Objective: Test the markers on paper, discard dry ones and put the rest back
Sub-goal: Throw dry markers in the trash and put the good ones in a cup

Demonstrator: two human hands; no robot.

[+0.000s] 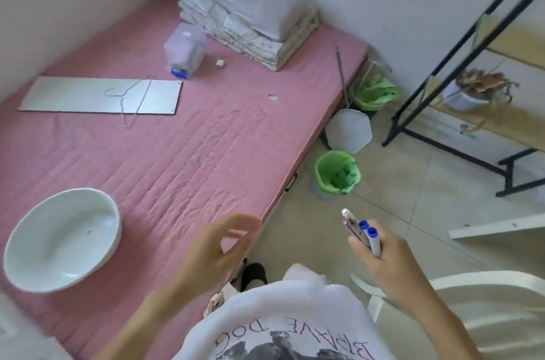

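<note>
While I look down from the head camera, a white bowl (62,238) sits at the far left on the pink mattress (188,153). Farther back lies a grey flat board (73,95) with a wire hanger (132,100) across it. Beyond that, a clear plastic box (185,48) stands just beside a stack of folded bedding (247,26).

My left hand (218,250) hovers over the mattress edge with loose, relaxed fingers and holds nothing. Past the edge, on the tiled floor, I see a small bin with a green liner (337,172), a white lid-like object (349,131) behind it, and another green-lined bin (374,93) near the wall.

My right hand (383,259) is curled round a bunch of markers (361,231), at least 2 with blue caps, held above the floor with their ends pointing up toward the nearer bin. At the far right stands a black metal rack (460,65) with wooden shelves.
</note>
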